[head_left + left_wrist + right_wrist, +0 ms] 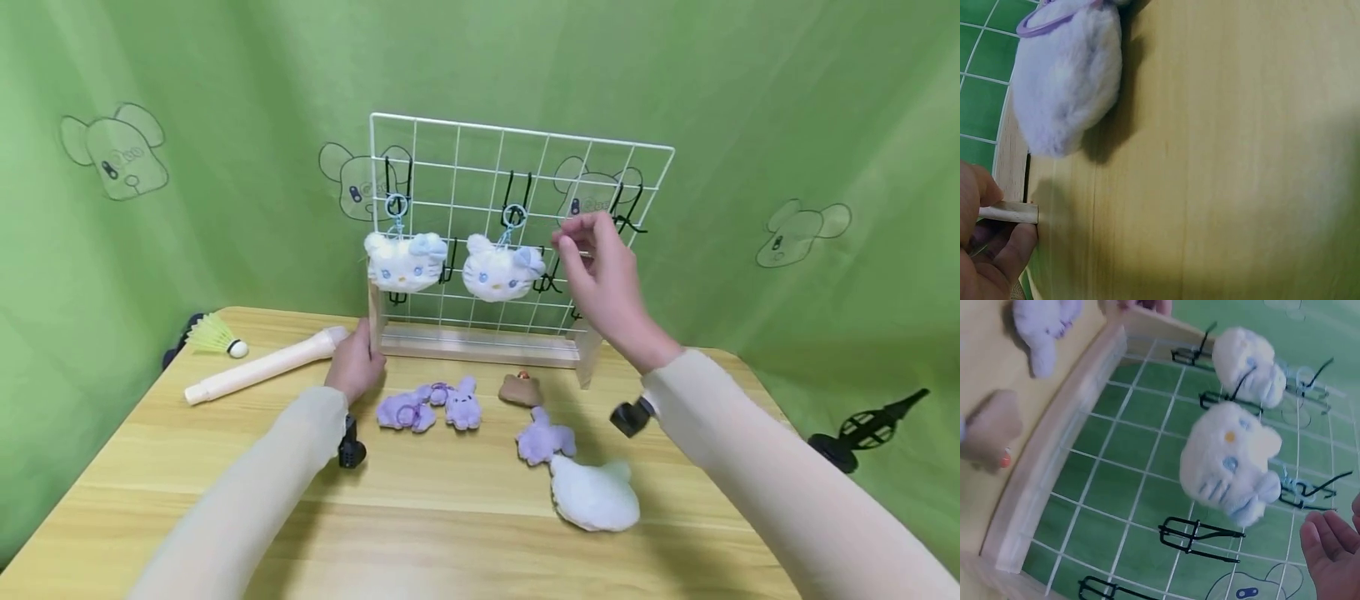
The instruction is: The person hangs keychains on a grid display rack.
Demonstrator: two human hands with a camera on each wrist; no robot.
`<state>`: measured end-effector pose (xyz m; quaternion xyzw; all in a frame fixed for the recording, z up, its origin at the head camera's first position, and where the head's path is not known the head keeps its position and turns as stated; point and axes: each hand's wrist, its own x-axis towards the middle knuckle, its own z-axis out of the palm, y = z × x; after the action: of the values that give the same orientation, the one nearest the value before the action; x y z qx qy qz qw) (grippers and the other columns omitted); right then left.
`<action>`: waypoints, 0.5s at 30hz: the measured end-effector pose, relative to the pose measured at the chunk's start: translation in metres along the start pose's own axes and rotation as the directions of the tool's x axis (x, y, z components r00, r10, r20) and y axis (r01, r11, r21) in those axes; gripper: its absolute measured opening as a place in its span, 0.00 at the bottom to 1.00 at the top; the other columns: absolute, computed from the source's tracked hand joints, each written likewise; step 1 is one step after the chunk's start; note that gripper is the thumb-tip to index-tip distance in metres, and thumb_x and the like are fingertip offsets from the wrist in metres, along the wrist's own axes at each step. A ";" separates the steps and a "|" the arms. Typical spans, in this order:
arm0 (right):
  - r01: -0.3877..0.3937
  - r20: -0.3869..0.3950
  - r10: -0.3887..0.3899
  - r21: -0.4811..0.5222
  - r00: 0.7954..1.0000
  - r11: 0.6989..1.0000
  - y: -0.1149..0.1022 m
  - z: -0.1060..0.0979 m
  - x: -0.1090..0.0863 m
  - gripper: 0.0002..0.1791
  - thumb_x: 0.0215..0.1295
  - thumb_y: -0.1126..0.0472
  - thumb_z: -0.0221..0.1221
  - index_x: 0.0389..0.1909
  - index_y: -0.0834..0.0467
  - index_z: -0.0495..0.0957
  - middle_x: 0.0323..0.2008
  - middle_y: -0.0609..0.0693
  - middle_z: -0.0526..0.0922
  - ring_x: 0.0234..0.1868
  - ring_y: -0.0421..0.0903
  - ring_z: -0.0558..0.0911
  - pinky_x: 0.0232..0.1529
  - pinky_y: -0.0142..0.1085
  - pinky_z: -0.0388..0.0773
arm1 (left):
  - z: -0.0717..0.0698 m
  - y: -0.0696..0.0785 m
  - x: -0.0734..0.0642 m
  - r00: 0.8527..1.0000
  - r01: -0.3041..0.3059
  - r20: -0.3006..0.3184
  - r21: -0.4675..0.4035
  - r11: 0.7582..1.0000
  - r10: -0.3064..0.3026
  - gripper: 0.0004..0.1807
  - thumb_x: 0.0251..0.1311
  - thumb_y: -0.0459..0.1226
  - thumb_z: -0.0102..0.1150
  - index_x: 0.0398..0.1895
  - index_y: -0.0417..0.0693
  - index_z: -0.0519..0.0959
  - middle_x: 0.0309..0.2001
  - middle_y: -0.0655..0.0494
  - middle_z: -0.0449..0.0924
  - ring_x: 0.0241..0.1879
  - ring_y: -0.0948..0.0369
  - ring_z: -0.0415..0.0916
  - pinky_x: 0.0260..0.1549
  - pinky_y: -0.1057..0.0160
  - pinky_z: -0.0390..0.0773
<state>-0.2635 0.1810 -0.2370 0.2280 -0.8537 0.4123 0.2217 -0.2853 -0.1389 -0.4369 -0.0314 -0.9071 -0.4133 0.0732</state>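
1. Pinching the stand's left wooden foot (1019, 213): left hand (358, 367), presumably steadying the grid rack (517, 131).
2. Right hand (607, 279): raised beside the right white plush (501, 272), well apart from the left hand, fingers loose, seemingly holding nothing.
3. Left white plush (407, 262) and its right twin: hung by rings (525, 217), so both face the near side.
4. Purple plushes (462, 407), brown plush (521, 390): on the table (420, 542), near side of the rack, apparently kept within reach.

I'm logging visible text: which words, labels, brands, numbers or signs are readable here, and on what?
Nothing reads clearly.
Green curtain: letter-like marks on its printed animal faces, too small and blurred to read.
Rack and white plush heads: no text visible.
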 end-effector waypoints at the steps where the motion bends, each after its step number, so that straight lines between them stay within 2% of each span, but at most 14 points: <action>1: 0.016 0.020 -0.015 -0.008 1.000 1.000 0.000 -0.003 -0.007 0.14 0.80 0.64 0.49 0.57 0.70 0.69 0.54 0.64 0.83 0.56 0.57 0.84 0.57 0.25 0.83 | 0.001 0.000 0.001 1.000 0.000 -0.002 -0.002 1.000 0.000 0.29 0.67 0.26 0.52 0.71 0.33 0.63 0.63 0.25 0.77 0.60 0.31 0.79 0.64 0.35 0.80; 3: 0.043 0.081 -0.040 -0.031 0.996 0.999 0.000 -0.009 -0.023 0.13 0.80 0.65 0.50 0.56 0.70 0.70 0.52 0.63 0.84 0.53 0.57 0.84 0.50 0.16 0.79 | 0.003 0.002 0.002 1.000 -0.008 -0.010 -0.001 1.000 0.008 0.29 0.66 0.26 0.53 0.70 0.33 0.63 0.62 0.25 0.77 0.60 0.31 0.79 0.64 0.35 0.80; 5: 0.057 0.162 -0.047 -0.060 0.986 0.997 0.004 -0.012 -0.040 0.12 0.79 0.65 0.51 0.54 0.70 0.72 0.50 0.63 0.84 0.51 0.56 0.85 0.48 0.15 0.79 | 0.004 0.003 0.003 0.999 -0.023 -0.022 0.000 1.000 0.023 0.29 0.65 0.26 0.53 0.70 0.33 0.64 0.62 0.25 0.78 0.60 0.30 0.79 0.64 0.35 0.80; 9: 0.071 0.318 -0.020 -0.151 0.948 0.986 0.027 -0.014 -0.078 0.09 0.77 0.65 0.55 0.51 0.66 0.76 0.44 0.58 0.86 0.46 0.52 0.86 0.48 0.25 0.86 | 0.004 0.003 0.003 0.998 -0.051 -0.034 0.006 0.999 0.051 0.29 0.64 0.26 0.54 0.70 0.31 0.64 0.60 0.24 0.78 0.59 0.30 0.80 0.63 0.34 0.80; 12: 0.010 0.427 0.085 -0.215 0.900 0.976 0.047 -0.013 -0.107 0.11 0.76 0.59 0.60 0.50 0.63 0.77 0.44 0.55 0.86 0.45 0.49 0.86 0.50 0.39 0.89 | 0.003 0.001 0.001 0.999 -0.040 -0.031 0.007 0.999 0.041 0.30 0.65 0.26 0.54 0.70 0.31 0.63 0.61 0.25 0.78 0.60 0.31 0.79 0.64 0.34 0.80; 15: -0.094 0.510 0.244 -0.302 0.825 0.949 0.064 -0.013 -0.133 0.23 0.73 0.48 0.62 0.53 0.64 0.76 0.47 0.60 0.85 0.45 0.49 0.85 0.46 0.47 0.90 | 0.002 0.000 0.001 0.999 -0.033 -0.039 0.006 0.999 0.033 0.30 0.64 0.25 0.54 0.70 0.32 0.64 0.61 0.25 0.78 0.60 0.31 0.79 0.64 0.34 0.80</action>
<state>-0.1922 0.2549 -0.3435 0.2264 -0.9453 0.2319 -0.0373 -0.2863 -0.1377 -0.4378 -0.0381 -0.9060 -0.4101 0.0979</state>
